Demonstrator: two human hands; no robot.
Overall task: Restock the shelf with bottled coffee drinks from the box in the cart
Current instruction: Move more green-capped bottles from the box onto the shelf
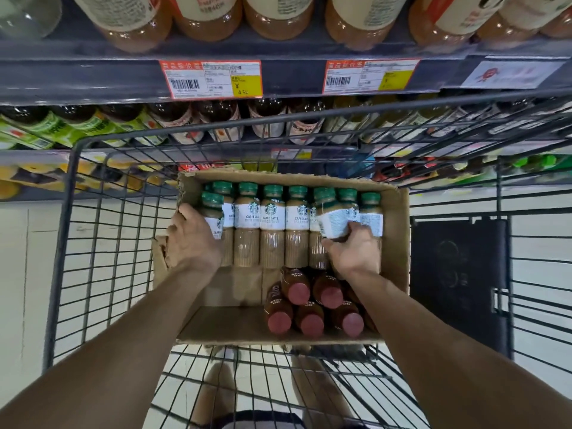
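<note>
An open cardboard box (396, 243) lies in the wire cart (71, 212). Several green-capped caffe latte bottles (272, 224) lie side by side in its far half. Several brown bottles with pink caps (309, 305) are stacked in its near right corner. My left hand (192, 243) is wrapped around the leftmost latte bottle (213, 212) in the box. My right hand (353, 252) grips a latte bottle (334, 215) near the right end, raised a little above its neighbours.
Shelves stand just beyond the cart. The top shelf (93, 78) carries large pale bottles and price tags (213, 78). A lower shelf holds dark drink bottles (269, 119). The cart's black child-seat flap (458, 274) is at the right. White floor tiles lie below.
</note>
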